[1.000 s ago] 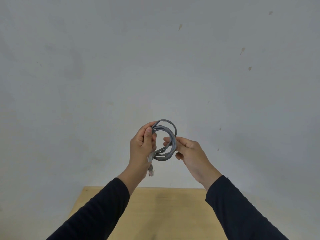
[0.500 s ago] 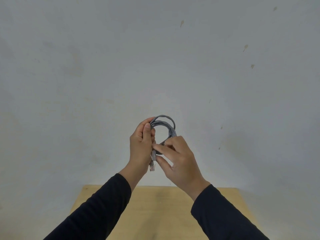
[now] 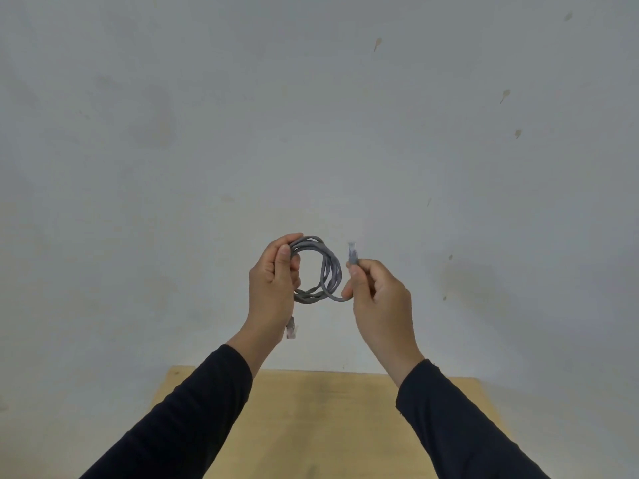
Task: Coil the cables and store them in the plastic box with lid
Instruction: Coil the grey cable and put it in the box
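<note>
Left hand (image 3: pixel 275 285) clenched around the grey cable (image 3: pixel 326 271), coil of several loops held up in the air in front of a pale wall (image 3: pixel 311 115). Right hand (image 3: pixel 375 293) pinching the free end just beside the coil, plug (image 3: pixel 352 254) pointing up. Other plug (image 3: pixel 290 328) dangling below the left wrist. Wooden tabletop (image 3: pixel 321 420) down below, well apart from the cable.

Both forearms wear long, plain black sleeves (image 3: pixel 193 409) ending at the wrists, leaving the hands (image 3: pixel 273 285) bare.
</note>
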{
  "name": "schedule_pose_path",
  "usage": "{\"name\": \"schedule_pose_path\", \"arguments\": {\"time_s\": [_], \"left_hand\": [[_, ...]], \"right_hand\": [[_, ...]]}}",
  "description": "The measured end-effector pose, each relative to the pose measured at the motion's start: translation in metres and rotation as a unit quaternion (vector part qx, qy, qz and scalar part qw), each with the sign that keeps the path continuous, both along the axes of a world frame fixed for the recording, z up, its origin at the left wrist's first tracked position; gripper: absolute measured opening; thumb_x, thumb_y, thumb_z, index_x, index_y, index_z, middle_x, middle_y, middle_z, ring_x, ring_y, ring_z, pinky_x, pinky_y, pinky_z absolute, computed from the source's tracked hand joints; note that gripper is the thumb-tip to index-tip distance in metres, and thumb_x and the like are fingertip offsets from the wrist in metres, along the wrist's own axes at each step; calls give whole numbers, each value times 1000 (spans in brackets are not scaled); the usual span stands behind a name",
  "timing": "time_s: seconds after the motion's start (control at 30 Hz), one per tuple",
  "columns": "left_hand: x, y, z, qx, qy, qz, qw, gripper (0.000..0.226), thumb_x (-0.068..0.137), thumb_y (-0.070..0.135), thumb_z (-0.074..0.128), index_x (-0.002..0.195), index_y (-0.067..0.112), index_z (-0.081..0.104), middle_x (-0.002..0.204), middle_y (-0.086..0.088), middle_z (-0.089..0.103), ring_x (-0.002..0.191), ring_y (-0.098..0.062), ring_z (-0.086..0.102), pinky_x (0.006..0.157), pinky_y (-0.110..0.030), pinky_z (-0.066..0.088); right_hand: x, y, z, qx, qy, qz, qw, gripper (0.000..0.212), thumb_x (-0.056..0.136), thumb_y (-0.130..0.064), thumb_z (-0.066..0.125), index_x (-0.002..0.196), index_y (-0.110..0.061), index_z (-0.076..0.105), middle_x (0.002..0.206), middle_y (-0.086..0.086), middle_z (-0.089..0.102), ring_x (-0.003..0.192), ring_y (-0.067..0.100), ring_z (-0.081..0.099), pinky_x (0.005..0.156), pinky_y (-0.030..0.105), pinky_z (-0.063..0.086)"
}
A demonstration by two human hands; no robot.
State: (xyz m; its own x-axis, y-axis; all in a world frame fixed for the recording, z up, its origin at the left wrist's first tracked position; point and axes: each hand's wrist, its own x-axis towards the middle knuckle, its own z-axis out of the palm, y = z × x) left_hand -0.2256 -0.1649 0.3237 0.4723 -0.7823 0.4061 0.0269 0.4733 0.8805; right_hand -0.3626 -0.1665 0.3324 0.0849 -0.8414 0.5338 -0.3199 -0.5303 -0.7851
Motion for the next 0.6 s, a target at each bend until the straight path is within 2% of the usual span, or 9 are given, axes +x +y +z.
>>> {"name": "schedule_pose_path", "arguments": {"time_s": [0.07,0.17,0.33,0.43,0.53,0.6], "left_hand": [[-1,1,0,-1,-5,-13,1000,30,99,16,36,99,25,64,67,2,48,48,-5,35,46,-17,34],[-5,4,3,-13,-14,-42,999,31,99,15,36,97,27,65,64,6,49,47,-7,34,46,-18,32],[-6,4,5,-10,-3,-88,996,31,100,14,35,98,22,65,65,1,47,47,-6,32,44,-16,31],[-10,3,2,2,15,-85,996,31,100,15,35,99,21,65,64,1,46,46,-5,32,43,-15,31],[-17,4,-1,16,19,-64,998,32,100,17,35,97,23,66,63,3,46,47,-5,35,44,-15,33],[-19,4,-2,29,16,-54,998,32,100,18,34,98,23,66,61,5,45,47,-4,36,44,-14,34]], "right_hand": [[0,-8,-1,18,10,-24,1000,20,95,-19,45,91,-13,63,62,-4,60,49,-1,48,47,9,36],[-2,-16,-5,7,72,-33,997,23,95,-15,42,89,-12,64,57,-7,52,51,0,46,47,10,35],[-8,-23,2,19,87,102,991,32,95,-5,38,77,-24,58,60,-4,49,53,5,38,50,13,33],[-4,-24,4,18,55,126,990,29,95,-5,40,79,-18,60,65,-2,53,58,9,42,56,19,36],[6,-18,-1,-15,-40,48,998,17,96,-10,40,88,-16,55,68,-5,54,57,4,44,55,17,39],[9,-12,-5,-58,-48,21,997,12,98,-20,36,97,-22,48,64,-7,50,53,6,43,51,15,36]]}}
